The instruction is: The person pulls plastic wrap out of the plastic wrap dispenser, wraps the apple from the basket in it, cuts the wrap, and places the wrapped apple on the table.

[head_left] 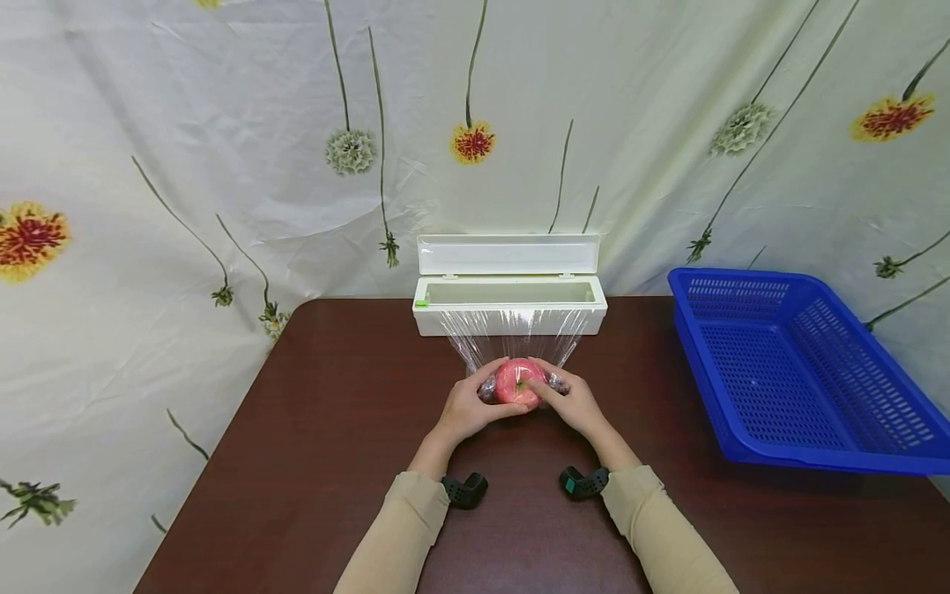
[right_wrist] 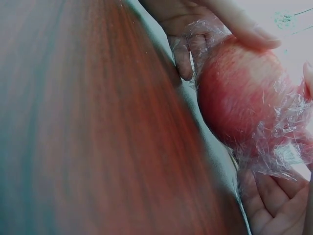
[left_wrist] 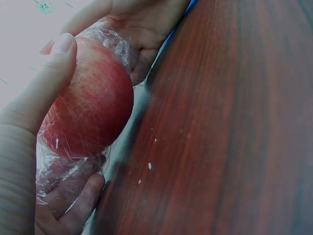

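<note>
A red apple [head_left: 512,381] is held between both hands, slightly above the dark table, its stem toward the head camera. Clear cling film [right_wrist: 274,147] covers it and bunches at its sides. From the apple the film stretches back to a white cling film dispenser box [head_left: 510,322], whose lid [head_left: 509,254] stands raised. The left hand [head_left: 469,408] grips the apple's left side, its thumb [left_wrist: 58,63] pressing the film-covered skin. On the other side the right hand [head_left: 579,404] holds apple and film, its thumb lying over the top near the stem.
At the right of the table stands a blue plastic basket [head_left: 731,412] with perforated walls. The brown table [head_left: 334,462] meets a flowered white curtain [head_left: 275,107] behind the dispenser. A small green slider [head_left: 420,303] sits on the dispenser's left end.
</note>
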### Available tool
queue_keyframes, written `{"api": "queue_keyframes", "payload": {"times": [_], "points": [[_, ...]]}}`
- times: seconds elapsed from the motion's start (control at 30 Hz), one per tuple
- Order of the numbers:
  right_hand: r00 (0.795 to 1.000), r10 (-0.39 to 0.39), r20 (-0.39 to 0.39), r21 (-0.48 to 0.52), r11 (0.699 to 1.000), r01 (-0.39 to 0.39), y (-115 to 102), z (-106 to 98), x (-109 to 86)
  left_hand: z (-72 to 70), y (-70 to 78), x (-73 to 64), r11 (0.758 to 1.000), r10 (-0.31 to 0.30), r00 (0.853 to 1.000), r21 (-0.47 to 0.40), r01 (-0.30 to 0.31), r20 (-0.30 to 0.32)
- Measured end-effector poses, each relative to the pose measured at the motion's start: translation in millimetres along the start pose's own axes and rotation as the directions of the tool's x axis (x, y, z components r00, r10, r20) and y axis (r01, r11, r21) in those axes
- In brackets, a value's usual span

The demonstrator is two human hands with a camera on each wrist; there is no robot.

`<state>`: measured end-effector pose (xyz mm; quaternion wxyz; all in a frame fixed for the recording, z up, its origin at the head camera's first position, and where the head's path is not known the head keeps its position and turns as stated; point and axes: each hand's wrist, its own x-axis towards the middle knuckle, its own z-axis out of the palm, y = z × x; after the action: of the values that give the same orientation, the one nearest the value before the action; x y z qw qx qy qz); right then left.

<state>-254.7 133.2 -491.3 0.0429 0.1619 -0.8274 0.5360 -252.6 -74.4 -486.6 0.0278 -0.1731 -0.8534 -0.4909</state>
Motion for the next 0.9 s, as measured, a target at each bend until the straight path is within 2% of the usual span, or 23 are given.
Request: {"api": "queue_keyframes", "payload": {"times": [0.4,0.67,0.9], "points": [[1.0,0.002,-0.01,0.008,1.0,-0.002,-1.7,1.9,0.9,-0.4,-0.1,1.2,1.0,-0.012,1.0,0.005,0.012,0.017],[0.996,-0.067,-0.055,-0.009,0.998,0.066,-0.7,1.1,0.2,-0.2,0.2,0.7,1.0,-0.013,1.0,-0.005,0.013,0.022],[0.994,-0.083,-0.064,0.004,0.996,0.084,0.4,0.8,0.8,-0.3,0.1,0.5,1.0,-0.013,1.0,0.007,0.013,0.009]]}}
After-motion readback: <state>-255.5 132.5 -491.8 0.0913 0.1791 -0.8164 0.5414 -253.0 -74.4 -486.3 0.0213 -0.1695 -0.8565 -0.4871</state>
